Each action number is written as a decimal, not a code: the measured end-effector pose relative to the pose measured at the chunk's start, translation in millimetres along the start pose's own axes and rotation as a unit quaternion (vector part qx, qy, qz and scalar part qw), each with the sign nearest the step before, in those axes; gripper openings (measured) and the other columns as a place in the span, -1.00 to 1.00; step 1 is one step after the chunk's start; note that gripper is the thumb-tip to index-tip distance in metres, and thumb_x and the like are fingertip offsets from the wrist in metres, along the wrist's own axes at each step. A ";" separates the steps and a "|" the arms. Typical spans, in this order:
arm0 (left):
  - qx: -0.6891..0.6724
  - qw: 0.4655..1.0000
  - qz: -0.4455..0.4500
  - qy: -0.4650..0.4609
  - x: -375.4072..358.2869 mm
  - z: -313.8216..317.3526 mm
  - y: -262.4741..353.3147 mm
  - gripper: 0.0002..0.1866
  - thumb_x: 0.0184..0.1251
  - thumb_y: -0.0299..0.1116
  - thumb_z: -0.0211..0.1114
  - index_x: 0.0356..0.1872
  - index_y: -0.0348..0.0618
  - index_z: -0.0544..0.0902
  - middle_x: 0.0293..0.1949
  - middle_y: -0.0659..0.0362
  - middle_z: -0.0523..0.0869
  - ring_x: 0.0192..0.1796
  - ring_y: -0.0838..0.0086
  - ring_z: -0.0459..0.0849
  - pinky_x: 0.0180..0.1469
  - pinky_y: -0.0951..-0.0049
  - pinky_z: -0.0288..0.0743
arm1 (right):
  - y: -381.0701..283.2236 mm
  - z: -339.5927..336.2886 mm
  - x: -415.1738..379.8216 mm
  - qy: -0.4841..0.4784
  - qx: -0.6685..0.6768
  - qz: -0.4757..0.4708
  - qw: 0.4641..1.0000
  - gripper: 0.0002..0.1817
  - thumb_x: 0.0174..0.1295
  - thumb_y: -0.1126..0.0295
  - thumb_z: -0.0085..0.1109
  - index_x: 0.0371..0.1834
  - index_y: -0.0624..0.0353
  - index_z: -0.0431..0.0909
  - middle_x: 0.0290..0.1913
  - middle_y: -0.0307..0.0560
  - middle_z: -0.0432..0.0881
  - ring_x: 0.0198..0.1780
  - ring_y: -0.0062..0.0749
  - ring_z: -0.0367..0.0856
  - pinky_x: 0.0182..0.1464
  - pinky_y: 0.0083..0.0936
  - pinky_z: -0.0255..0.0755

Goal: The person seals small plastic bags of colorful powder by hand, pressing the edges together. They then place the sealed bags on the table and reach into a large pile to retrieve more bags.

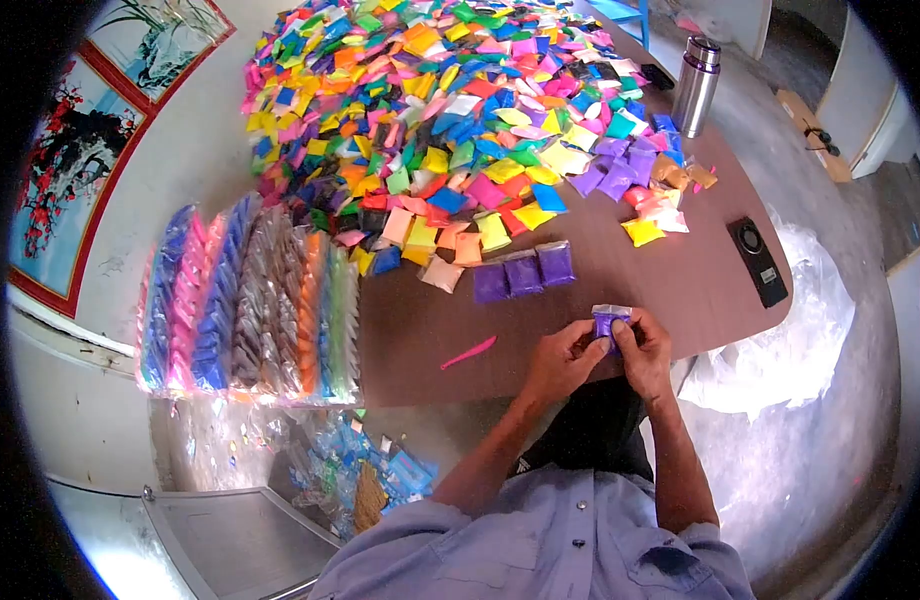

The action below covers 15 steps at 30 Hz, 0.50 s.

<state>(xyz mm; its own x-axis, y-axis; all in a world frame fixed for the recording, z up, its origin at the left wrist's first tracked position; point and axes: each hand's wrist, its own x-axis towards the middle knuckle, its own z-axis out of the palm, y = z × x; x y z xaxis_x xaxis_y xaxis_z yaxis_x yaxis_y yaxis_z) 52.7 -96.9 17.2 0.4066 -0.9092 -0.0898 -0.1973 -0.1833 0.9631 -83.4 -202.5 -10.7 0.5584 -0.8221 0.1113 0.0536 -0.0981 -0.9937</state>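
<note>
A small purple packet (606,318) with a clear top edge is pinched between my left hand (567,358) and my right hand (645,352), just over the table's front edge. Both thumbs press on its face. Beyond my hands, three purple packets (523,274) lie side by side in a row. To the left of my hands a pink plastic tool (468,353) rests on the brown table (410,375). More loose purple packets (617,170) lie at the right side of a large pile of colourful packets (420,120).
Long bags of sorted packets (250,300) stand at the table's left end. A steel flask (696,86) and a dark device (757,262) are on the right side. Clear plastic sheeting (780,330) lies right of the table, and plastic bags (365,470) lie below its front edge.
</note>
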 end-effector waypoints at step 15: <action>0.003 0.999 -0.019 0.033 -0.9 1.2 6.8 -0.71 0.49 -0.29 0.36 0.09 -0.23 0.71 -0.18 0.15 0.80 -0.16 0.52 0.72 -0.06 0.40 0.61 | -2.2 1.0 -2.2 -0.002 0.006 0.026 1.000 -0.71 0.52 0.43 0.19 0.23 0.28 0.58 -0.03 -0.17 0.70 0.00 -0.54 0.61 0.10 -0.51 0.54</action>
<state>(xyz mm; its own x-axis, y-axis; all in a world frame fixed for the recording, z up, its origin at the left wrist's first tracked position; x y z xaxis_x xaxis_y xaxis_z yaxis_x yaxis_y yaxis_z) 49.9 -97.7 23.6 0.4710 -0.8754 -0.1086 -0.1862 -0.2190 0.9578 -83.9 -199.9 -8.8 0.5644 -0.8234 0.0596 0.0349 -0.0483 -0.9982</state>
